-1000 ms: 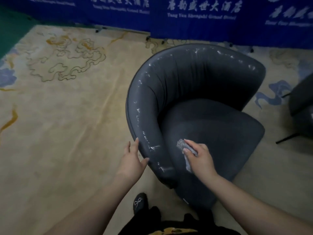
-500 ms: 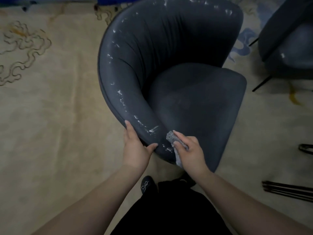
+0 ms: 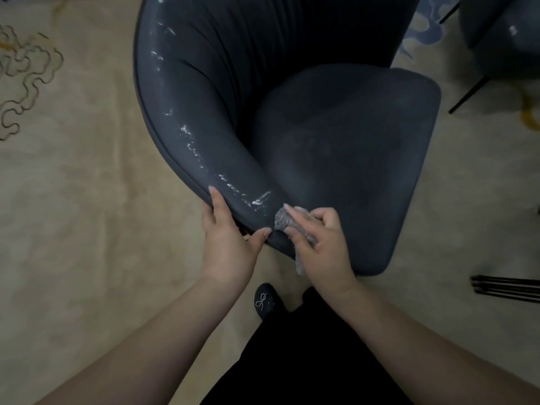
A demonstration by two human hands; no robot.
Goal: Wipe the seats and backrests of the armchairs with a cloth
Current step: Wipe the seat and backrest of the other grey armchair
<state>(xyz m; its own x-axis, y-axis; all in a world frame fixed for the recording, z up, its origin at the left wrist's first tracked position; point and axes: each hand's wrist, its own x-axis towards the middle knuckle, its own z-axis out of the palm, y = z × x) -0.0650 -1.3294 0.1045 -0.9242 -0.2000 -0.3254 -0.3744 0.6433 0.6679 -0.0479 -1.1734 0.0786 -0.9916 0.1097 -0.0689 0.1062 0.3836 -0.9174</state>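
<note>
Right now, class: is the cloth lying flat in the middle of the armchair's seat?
No: the right hand holds the cloth bunched against the end of the armchair arm.

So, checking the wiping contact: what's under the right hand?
Under the right hand lies a crumpled grey cloth, pressed against the dark armchair where armrest meets seat. The hand covers most of it.

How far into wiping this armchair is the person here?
Early. Nothing looks finished: white smears run along the armchair rim. The right hand presses the cloth at its near end; the left hand holds the rim. A second armchair waits.
</note>
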